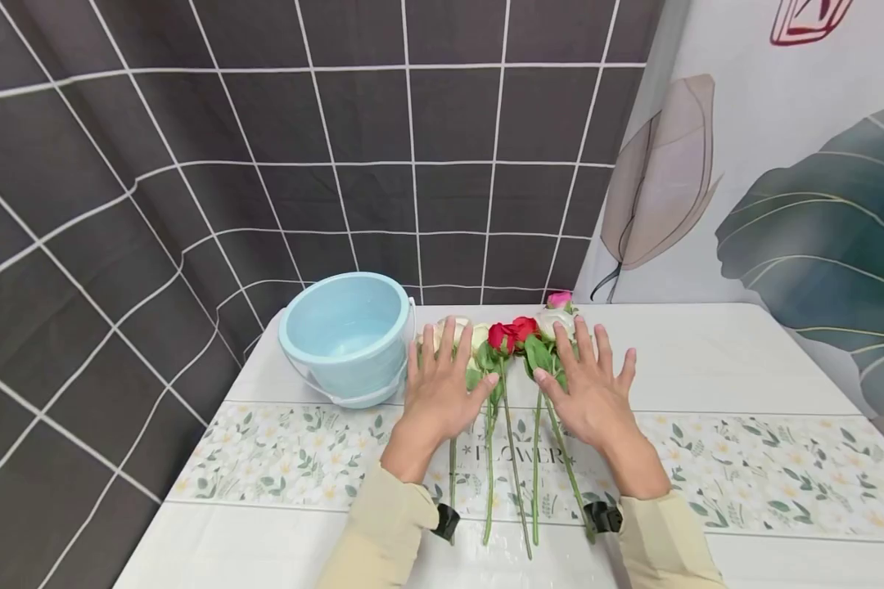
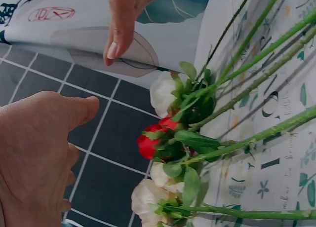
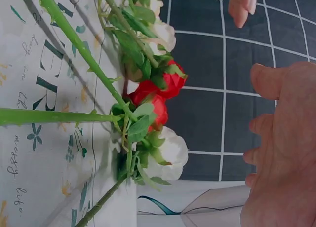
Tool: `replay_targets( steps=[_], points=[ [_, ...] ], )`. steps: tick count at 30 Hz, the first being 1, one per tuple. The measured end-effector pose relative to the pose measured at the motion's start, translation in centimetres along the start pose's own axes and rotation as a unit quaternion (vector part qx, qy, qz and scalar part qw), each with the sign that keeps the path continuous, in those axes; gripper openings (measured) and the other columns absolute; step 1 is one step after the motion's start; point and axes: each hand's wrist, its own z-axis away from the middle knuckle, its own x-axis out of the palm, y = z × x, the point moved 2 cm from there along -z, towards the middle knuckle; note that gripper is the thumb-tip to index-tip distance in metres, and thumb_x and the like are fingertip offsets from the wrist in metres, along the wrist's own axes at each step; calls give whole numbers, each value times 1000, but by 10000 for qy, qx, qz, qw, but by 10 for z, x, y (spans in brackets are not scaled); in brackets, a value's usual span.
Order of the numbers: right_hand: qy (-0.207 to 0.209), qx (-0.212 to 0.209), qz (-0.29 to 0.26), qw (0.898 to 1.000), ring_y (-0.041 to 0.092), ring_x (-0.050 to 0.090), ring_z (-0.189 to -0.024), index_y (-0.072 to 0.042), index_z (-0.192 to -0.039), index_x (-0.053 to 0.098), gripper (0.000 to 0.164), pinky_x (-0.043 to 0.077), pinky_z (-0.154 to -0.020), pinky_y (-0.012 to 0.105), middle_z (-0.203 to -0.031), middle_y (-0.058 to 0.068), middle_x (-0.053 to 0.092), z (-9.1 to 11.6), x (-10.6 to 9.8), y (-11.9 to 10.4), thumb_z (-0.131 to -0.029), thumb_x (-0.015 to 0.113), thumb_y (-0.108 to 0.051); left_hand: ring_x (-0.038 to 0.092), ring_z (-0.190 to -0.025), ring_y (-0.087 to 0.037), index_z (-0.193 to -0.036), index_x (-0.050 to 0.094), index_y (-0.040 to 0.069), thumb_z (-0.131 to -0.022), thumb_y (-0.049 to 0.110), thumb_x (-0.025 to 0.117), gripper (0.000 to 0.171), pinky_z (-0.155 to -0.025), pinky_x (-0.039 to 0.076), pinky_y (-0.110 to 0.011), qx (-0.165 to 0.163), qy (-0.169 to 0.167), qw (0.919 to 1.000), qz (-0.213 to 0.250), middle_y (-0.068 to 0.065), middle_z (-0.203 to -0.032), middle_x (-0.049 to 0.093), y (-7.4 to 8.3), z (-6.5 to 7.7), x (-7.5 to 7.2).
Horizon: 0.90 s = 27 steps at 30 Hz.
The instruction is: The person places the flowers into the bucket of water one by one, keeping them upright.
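Note:
Both hands are spread palm down over several artificial-looking roses lying side by side on the table, stems toward me. My left hand (image 1: 442, 393) overlaps the cream roses (image 2: 147, 200) in the head view. Farther right, my right hand (image 1: 593, 397) is near the white rose (image 1: 552, 321). Between them lie red roses (image 1: 502, 337), and a pink rose (image 1: 560, 300) is at the back. In both wrist views the fingers are raised above the blooms, with a gap showing. Neither hand grips anything. Green stems (image 1: 519, 491) run toward the front, some partly hidden by the hands.
A light blue bucket (image 1: 372, 380) with a white handle stands left of the roses. Across the white table (image 1: 707, 352) runs a floral printed band (image 1: 280, 454) with lettering. Behind hang a dark gridded curtain (image 1: 449, 196) and a leaf-printed cloth (image 1: 707, 270).

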Motion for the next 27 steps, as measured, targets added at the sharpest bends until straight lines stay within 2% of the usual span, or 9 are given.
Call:
replay_targets(
  steps=[9,13,18,22,27],
  points=[
    [17,14,-170,9999,27,-18,-131,-19,-143,3,69,-17,-97,61,-147,11,-3,1,-3,1,-90,30,-54,-22,-129,-25,-140,-9,28,-84,66,20,74,-107,-7,-49,8,327,9994,117,4,-143,-25,2,5,-16],
    [4,41,-323,9995,28,-15,-132,-19,-143,1,68,-14,-98,62,-147,11,-3,2,-3,2,-91,29,-53,-17,-131,-27,-139,-12,29,-85,65,23,74,-108,-5,-49,1,562,9984,107,4,-143,-25,1,7,-24],
    [5,96,-543,9985,31,-10,-132,-18,-143,0,67,-7,-99,64,-147,11,-3,2,-4,5,-92,30,-49,-21,-130,-22,-138,-15,30,-86,63,25,73,-108,-3,-49,-103,918,9955,203,5,-144,-22,-6,12,-36],
    [71,198,-706,9973,38,1,-131,-17,-143,-1,65,6,-96,67,-147,15,1,3,-6,9,-93,30,-45,-17,-131,-21,-141,-8,27,-88,58,29,71,-108,0,-49,-204,1345,9901,346,3,-145,-18,-17,16,-45],
    [221,433,-1071,9931,45,17,-125,-17,-142,-4,66,20,-90,67,-145,19,8,3,-10,14,-94,33,-42,-7,-133,-22,-143,9,18,-88,53,36,70,-107,2,-48,-396,1997,9775,558,-1,-147,-7,-32,21,-55]
  ],
)
